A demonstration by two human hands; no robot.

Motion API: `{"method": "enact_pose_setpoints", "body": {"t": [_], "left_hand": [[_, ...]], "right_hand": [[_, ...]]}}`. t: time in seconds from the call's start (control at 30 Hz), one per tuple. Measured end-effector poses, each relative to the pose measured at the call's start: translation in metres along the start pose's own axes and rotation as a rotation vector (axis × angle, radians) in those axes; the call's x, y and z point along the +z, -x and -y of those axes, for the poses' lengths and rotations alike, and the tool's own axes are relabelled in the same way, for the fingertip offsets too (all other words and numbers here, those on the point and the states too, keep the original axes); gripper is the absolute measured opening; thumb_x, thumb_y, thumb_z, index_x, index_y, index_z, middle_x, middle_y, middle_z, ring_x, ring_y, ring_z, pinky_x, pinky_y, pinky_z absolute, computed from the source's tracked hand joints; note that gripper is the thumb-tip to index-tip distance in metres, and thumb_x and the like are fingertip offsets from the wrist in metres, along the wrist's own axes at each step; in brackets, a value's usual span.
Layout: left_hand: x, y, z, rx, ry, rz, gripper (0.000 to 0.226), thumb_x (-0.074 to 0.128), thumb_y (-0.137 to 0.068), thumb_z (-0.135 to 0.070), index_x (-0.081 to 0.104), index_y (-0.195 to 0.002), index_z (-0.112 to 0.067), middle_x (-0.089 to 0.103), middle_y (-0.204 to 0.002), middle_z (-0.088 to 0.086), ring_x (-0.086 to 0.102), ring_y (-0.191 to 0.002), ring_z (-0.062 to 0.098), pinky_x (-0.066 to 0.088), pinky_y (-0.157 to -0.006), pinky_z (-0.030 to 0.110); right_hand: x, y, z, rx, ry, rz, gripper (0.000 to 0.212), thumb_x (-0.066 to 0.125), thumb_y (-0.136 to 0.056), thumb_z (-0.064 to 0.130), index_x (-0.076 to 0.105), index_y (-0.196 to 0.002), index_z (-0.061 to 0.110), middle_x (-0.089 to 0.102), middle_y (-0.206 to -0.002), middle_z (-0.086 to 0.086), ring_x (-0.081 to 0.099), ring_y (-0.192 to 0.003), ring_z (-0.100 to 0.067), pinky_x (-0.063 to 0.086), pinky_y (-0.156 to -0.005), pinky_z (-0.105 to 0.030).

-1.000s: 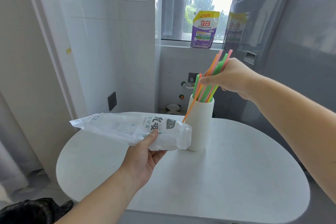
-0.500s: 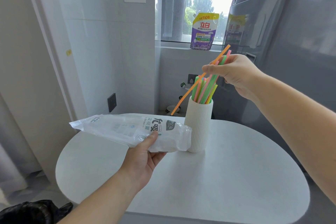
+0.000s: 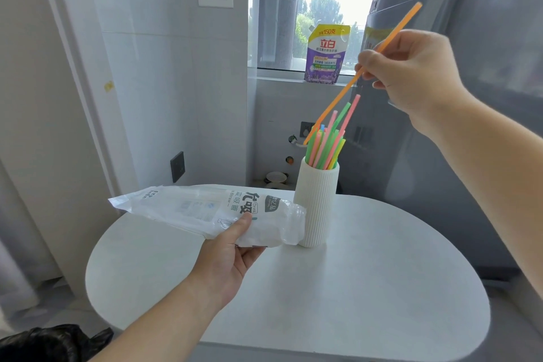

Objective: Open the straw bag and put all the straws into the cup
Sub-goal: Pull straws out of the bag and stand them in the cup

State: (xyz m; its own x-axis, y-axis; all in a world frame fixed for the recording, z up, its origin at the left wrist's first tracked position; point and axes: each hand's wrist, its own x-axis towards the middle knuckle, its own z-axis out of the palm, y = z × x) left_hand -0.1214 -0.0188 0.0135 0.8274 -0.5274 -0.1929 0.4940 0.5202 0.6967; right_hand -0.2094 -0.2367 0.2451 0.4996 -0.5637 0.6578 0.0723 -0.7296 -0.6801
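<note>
A white ribbed cup [image 3: 316, 203] stands on the white table [image 3: 367, 288] with several green, pink, yellow and blue straws [image 3: 329, 144] leaning in it. My right hand [image 3: 411, 73] pinches one orange straw [image 3: 338, 98] above the cup; the straw slants, its lower tip just left of the bunch of straws. My left hand [image 3: 226, 261] holds the clear plastic straw bag [image 3: 211, 210] flat, its right end touching the cup. No straws show through the bag.
A grey washing machine [image 3: 470, 126] stands right behind the table. A purple and yellow detergent pouch [image 3: 324, 54] sits on the window sill. A black plastic bag [image 3: 50, 342] lies on the floor at the lower left. Tiled wall on the left.
My right hand has let go of the bunch of straws, which now rests in the cup, and has lifted up and right with only the orange straw. The left hand and bag have stayed put.
</note>
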Motion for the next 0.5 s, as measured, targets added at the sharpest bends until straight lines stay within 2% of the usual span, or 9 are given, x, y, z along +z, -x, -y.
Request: {"method": "enact_pose_setpoints", "body": {"t": [0.17,0.37,0.5], "left_hand": [[0.001,0.001,0.0,-0.001,-0.002,0.002,0.035,0.069,-0.092,-0.008,0.067,-0.126,-0.017,0.08,-0.11,0.003,0.078,-0.091,0.017,0.063,-0.063,0.03],[0.002,0.003,0.001,-0.001,0.006,0.007,0.038,0.069,-0.092,-0.008,0.066,-0.128,-0.017,0.079,-0.111,0.004,0.078,-0.09,0.017,0.062,-0.062,0.03],[0.001,0.003,0.0,0.004,0.007,0.006,0.036,0.068,-0.092,-0.007,0.066,-0.127,-0.017,0.08,-0.11,0.003,0.078,-0.089,0.016,0.062,-0.062,0.03]], "right_hand": [[-0.009,0.001,0.006,-0.157,0.089,-0.004,0.021,0.07,-0.087,0.032,0.072,-0.087,0.011,0.077,-0.083,-0.003,0.075,-0.074,-0.017,0.062,-0.077,-0.045],[-0.014,0.006,0.01,-0.176,0.084,-0.023,0.024,0.069,-0.09,0.028,0.07,-0.091,0.004,0.076,-0.082,-0.004,0.075,-0.067,-0.013,0.063,-0.071,-0.04],[-0.011,0.008,0.008,-0.162,0.126,0.013,0.021,0.07,-0.09,0.029,0.071,-0.088,0.009,0.076,-0.081,-0.002,0.075,-0.067,-0.013,0.064,-0.073,-0.04]]}}
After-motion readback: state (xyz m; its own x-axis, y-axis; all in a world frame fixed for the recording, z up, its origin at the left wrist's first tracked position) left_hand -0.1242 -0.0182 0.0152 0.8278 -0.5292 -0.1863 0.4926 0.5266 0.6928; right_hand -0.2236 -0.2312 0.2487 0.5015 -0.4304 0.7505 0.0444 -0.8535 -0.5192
